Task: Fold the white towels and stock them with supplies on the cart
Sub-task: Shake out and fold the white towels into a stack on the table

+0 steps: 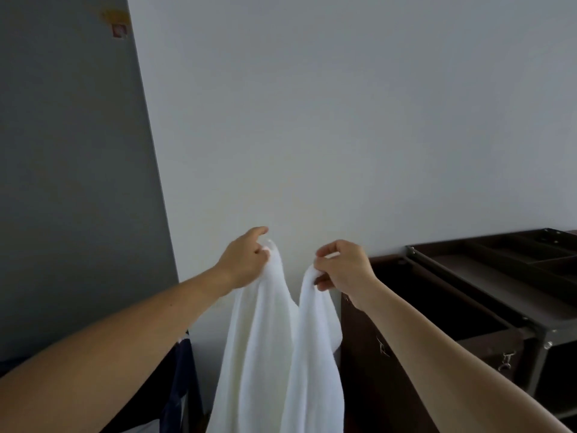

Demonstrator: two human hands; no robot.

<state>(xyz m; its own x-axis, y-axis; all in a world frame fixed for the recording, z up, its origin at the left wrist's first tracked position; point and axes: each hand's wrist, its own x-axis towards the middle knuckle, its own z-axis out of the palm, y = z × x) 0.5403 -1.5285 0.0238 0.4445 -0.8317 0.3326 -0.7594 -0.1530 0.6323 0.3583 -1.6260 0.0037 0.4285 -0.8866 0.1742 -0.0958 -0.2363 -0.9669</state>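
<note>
While hanging mid-air before wall — white towel [274, 354], pinched at top corners: one in left grip [246, 260], other in right grip [346, 267], fingers curled on cloth. Just left of dark cart [390, 370]. Folding step, likely barely begun. Next — bring corners together, match edges.

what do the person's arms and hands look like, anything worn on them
Both arms are bare as far as the frame shows, and no sleeves reach the forearms. The left hand and right hand wear no gloves. No watch, bracelet or ring shows on either wrist or on the fingers in view.
</note>
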